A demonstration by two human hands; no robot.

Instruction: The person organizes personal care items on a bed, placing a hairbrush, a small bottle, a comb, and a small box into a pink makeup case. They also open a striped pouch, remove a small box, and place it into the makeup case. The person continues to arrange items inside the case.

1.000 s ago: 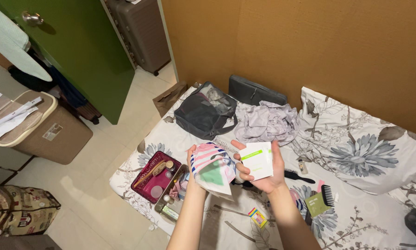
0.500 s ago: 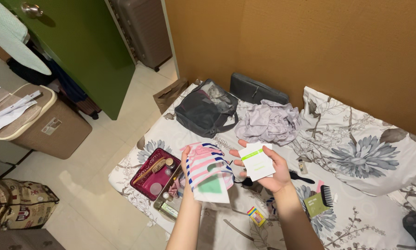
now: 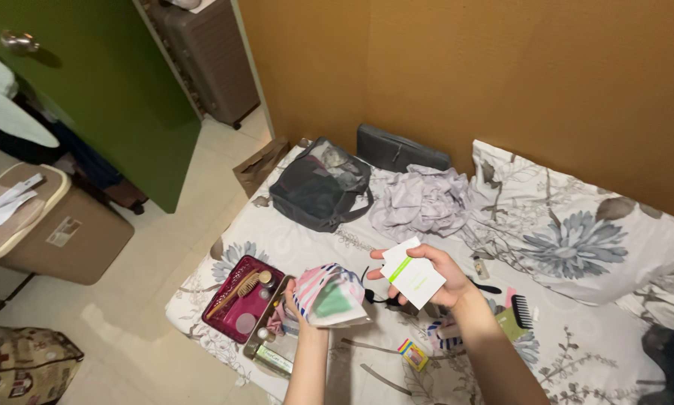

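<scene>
left hand [image 3: 301,298]: raised above the near edge of the bed, forearm coming up from the bottom of the view; fingers wrapped round the striped pouch [image 3: 326,294], mostly hidden behind it.
striped pouch: pink, white and blue stripes with a green patch, held with its mouth facing the camera, just left of the other hand.
right hand [image 3: 434,276]: palm up, forearm entering from the lower right; thumb and fingers pinch the white packet [image 3: 412,272].
white packet: flat, white with a green stripe, tilted, lying across the fingers, near the pouch but apart from it.
bed [image 3: 577,360]: floral sheet, under both hands.
red tray [image 3: 241,298]: left of the pouch on the bed, with a wooden brush [image 3: 238,289] lying in it.
grey bag [image 3: 318,186]: far on the bed, open.
lilac cloth [image 3: 424,201]: crumpled, right of the bag.
black combs [image 3: 524,310]: right of the right hand, beside a green card [image 3: 508,324].
small coloured box [image 3: 412,354]: near, below the hands.
pillow [image 3: 577,225]: far right.
green door [image 3: 97,82]: far left, a brown hamper [image 3: 59,240] near it on the floor.
</scene>
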